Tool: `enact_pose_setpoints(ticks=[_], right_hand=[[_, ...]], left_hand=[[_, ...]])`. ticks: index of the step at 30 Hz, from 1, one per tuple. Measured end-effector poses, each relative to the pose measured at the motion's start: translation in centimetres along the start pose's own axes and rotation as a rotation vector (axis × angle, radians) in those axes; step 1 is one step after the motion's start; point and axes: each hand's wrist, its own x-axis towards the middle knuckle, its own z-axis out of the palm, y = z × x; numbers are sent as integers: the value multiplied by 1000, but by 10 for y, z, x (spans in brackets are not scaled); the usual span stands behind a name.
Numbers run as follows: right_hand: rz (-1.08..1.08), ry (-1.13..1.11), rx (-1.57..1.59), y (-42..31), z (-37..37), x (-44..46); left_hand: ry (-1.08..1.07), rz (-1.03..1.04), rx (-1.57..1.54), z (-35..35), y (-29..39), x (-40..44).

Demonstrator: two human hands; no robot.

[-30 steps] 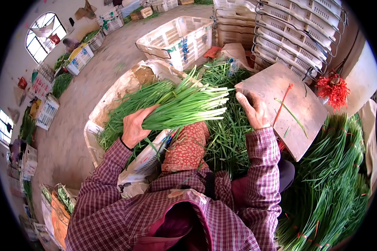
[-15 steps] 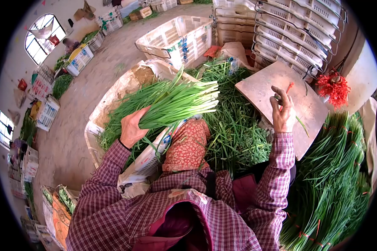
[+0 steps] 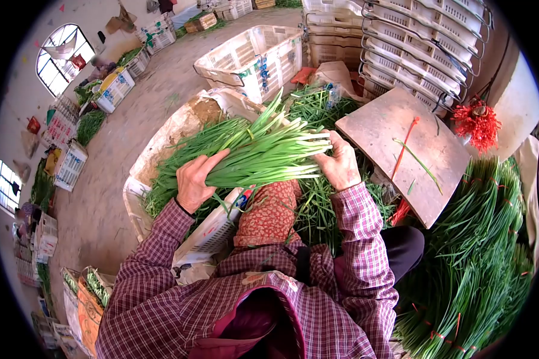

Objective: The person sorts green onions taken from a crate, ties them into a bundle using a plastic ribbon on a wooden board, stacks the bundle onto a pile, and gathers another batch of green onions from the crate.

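A thick bunch of garlic chives [image 3: 263, 154] lies across both hands above the crate, its pale stem ends pointing right. My left hand [image 3: 196, 181] is closed round the leafy part, with the thumb on top. At the stem ends, my right hand [image 3: 343, 164] is closed, thumb and fingers against the outermost stalks. More chives [image 3: 179, 158] sit in the white crate [image 3: 139, 161] under the bunch. Right of my right hand is a tilted square board [image 3: 431, 146] bearing a red tie [image 3: 405, 148] and a loose green stalk [image 3: 419, 160].
Loose leaves [image 3: 320, 209] cover the ground by my knee. Tied chive bundles [image 3: 467, 257] are heaped at the right. Red ties [image 3: 478, 127] hang beside stacked white crates [image 3: 419, 48]. Another crate [image 3: 251, 57] stands ahead. People and more crates line the left wall.
My right hand has moved left from over the board to the stem ends and closed there. A long red tie now lies on the board. The left hand keeps its hold, shifted slightly.
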Motion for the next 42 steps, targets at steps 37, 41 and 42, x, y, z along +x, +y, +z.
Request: enact_pose_setpoints(ticks=[37, 41, 42], right_hand=[[47, 576, 1084, 52, -107, -33], [-7, 462, 988, 34, -121, -37], [84, 400, 741, 28, -121, -37]], left_hand=[[17, 296, 237, -10, -19, 8], [-34, 316, 324, -7, -21, 8], [-30, 331, 323, -6, -21, 9]])
